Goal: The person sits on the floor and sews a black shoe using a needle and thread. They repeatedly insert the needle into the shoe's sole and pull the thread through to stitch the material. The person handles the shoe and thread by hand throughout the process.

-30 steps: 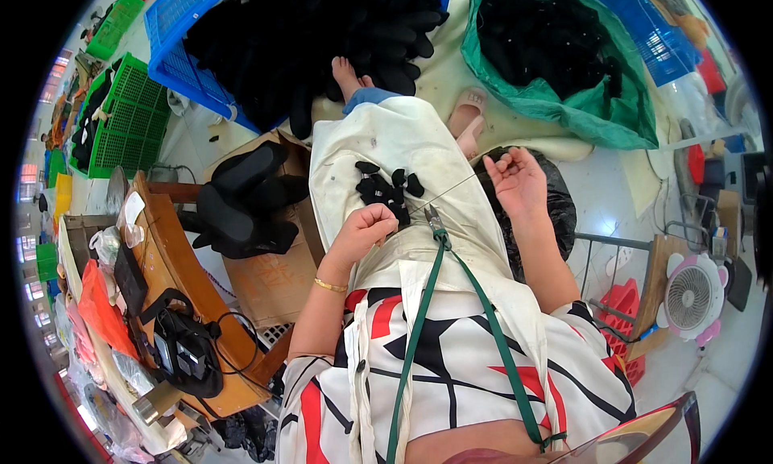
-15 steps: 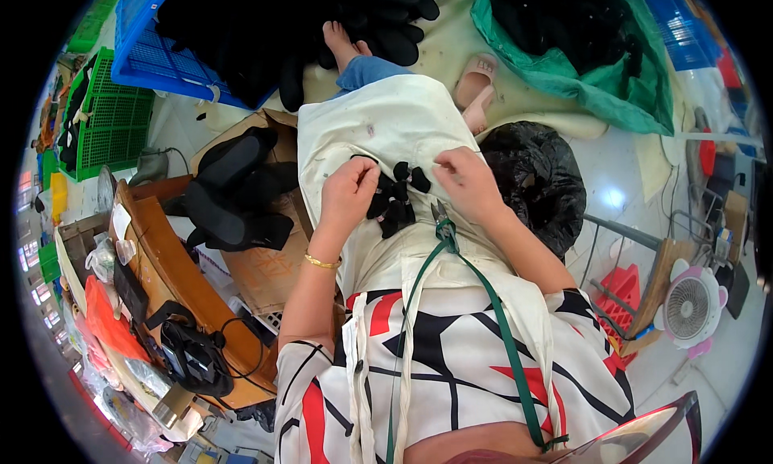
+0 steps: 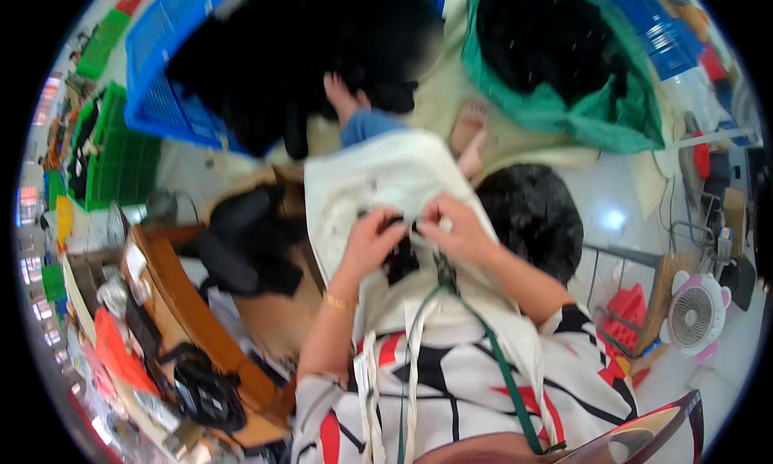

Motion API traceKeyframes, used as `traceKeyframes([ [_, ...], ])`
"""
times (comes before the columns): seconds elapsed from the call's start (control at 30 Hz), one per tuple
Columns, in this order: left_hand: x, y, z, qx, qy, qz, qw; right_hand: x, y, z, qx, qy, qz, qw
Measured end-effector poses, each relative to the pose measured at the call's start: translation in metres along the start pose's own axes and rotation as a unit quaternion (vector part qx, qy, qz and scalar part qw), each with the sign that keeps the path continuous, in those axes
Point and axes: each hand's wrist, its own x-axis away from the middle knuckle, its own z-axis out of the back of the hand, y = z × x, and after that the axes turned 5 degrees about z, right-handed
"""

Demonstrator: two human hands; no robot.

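Observation:
Over my lap lies a cream apron [image 3: 386,166], with a cluster of small black pieces [image 3: 400,264] on it below my hands. My left hand [image 3: 372,240] is closed in a pinch, a dark bit at its fingertips. Close beside it my right hand [image 3: 457,229] also pinches, with a small black piece [image 3: 415,224] at its fingertips. Blur hides the exact kind of these pieces. Beneath the right hand, small thread snips [image 3: 443,269] hang on a green cord [image 3: 499,343] and rest on the apron.
A blue crate [image 3: 153,101] and a heap of black items [image 3: 298,53] stand ahead. Far right is a green sack [image 3: 564,122] of black goods; nearer, a black plastic bag [image 3: 531,222]. Left are black shoe-shaped items [image 3: 250,246] and a wooden table [image 3: 201,327]. A fan [image 3: 695,313] stands right.
Both hands have come together over the apron, fingertips now nearly meeting. The whole view has shifted, so the lap sits lower in the picture.

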Motion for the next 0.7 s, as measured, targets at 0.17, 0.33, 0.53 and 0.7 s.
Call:
traceKeyframes([
  [0.17, 0.029, 0.006, 0.003, 0.158, 0.054, -0.021, 0.986, -0.009, 0.012, -0.018, -0.193, -0.053, -0.090, 0.976],
  [0.33, 0.043, 0.028, -0.012, 0.201, 0.060, -0.087, 0.974, -0.003, -0.018, -0.021, -0.121, 0.000, -0.030, 0.992],
  [0.53, 0.075, 0.026, -0.036, 0.238, 0.073, -0.093, 0.964, 0.008, -0.036, -0.043, -0.212, 0.092, -0.057, 0.971],
  [0.7, 0.090, 0.021, -0.032, 0.238, 0.045, -0.075, 0.967, 0.031, -0.048, -0.047, -0.192, 0.052, -0.027, 0.980],
])
